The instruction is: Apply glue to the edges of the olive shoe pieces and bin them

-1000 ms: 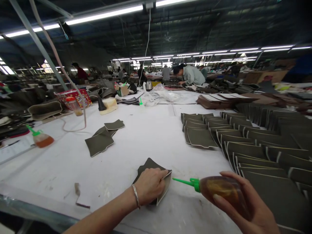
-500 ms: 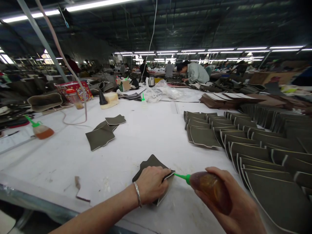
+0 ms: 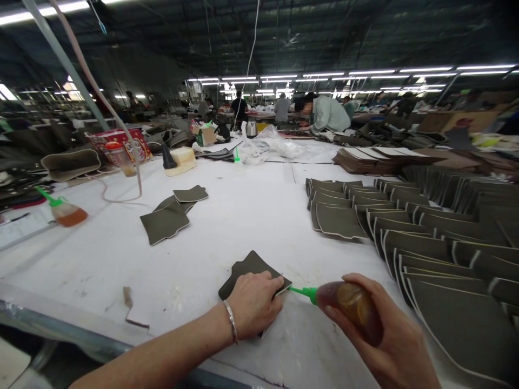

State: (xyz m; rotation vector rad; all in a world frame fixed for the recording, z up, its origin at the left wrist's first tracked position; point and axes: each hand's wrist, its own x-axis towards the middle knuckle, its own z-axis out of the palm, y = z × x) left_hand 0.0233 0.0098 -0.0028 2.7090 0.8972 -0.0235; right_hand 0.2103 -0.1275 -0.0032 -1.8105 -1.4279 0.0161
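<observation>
My left hand lies over a dark olive piece of material near the table's front edge. Its fingers are bent and grip the piece at its right corner, hiding the lower part. In my right hand is a squeeze glue bottle with amber liquid inside, tilted on its side. Its thin green nozzle points left, with the tip at the piece's right corner. Several similar olive pieces lie loosely overlapped on the table to the left.
Overlapping rows of olive pieces cover the right side of the white table. Another glue bottle lies at far left. A sponge block, a red-lidded jar and crumpled plastic sit farther back. Co-workers stand beyond.
The camera view has tipped slightly downward. Both hands keep nearly the same pose, the nozzle tip still at the piece's right corner; the raised flap under my left fingers appears lower.
</observation>
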